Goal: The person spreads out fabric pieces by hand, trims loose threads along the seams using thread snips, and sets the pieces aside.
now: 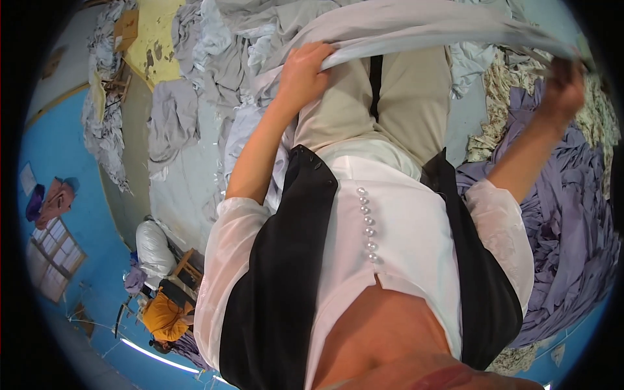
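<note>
A long strip of pale grey cloth (416, 26) is stretched in an arc across my knees, between my two hands. My left hand (304, 75) is closed on its edge over my left thigh, the fingers curled over the fabric. Out to the right, my right hand (563, 88) grips the cloth's other end, held away from my body and somewhat blurred. Part of the cloth runs out of the top of the view. Beneath it are my beige trousers (416, 91).
Crumpled grey cloth (172, 120) lies in piles to the left. A big purple cloth heap (565, 227) and leaf-patterned fabric (497, 97) are at my right. A person in orange (166, 315) sits at lower left near a white sack (154, 250).
</note>
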`<state>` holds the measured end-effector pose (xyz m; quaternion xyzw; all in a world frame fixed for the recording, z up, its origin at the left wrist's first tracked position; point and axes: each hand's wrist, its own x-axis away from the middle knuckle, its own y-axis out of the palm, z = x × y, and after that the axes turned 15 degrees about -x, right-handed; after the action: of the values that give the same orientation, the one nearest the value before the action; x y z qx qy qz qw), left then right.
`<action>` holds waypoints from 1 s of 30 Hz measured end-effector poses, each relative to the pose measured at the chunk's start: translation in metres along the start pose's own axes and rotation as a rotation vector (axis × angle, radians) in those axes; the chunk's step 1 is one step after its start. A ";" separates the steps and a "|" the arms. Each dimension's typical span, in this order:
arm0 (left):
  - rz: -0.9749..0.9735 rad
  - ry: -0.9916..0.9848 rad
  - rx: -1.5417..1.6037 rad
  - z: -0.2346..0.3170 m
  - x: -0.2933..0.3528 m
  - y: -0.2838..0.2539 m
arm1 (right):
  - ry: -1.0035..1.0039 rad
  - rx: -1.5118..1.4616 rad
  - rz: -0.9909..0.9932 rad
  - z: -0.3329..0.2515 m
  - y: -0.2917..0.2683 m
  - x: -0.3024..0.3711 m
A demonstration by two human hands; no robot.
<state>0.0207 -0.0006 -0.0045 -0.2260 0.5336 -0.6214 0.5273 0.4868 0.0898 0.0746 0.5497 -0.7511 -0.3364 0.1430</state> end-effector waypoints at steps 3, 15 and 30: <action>-0.177 -0.261 0.171 -0.010 0.021 -0.007 | 0.006 -0.266 0.020 -0.062 -0.106 -0.064; -0.314 -0.406 0.164 -0.031 0.040 -0.016 | 0.412 0.569 -0.165 0.094 0.014 0.094; 0.068 -0.333 0.241 -0.006 0.055 -0.044 | 0.146 0.809 -0.162 0.042 -0.059 0.038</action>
<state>-0.0218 -0.0529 0.0176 -0.2427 0.3682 -0.6166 0.6522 0.4918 0.0596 -0.0010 0.6412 -0.7650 0.0154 -0.0584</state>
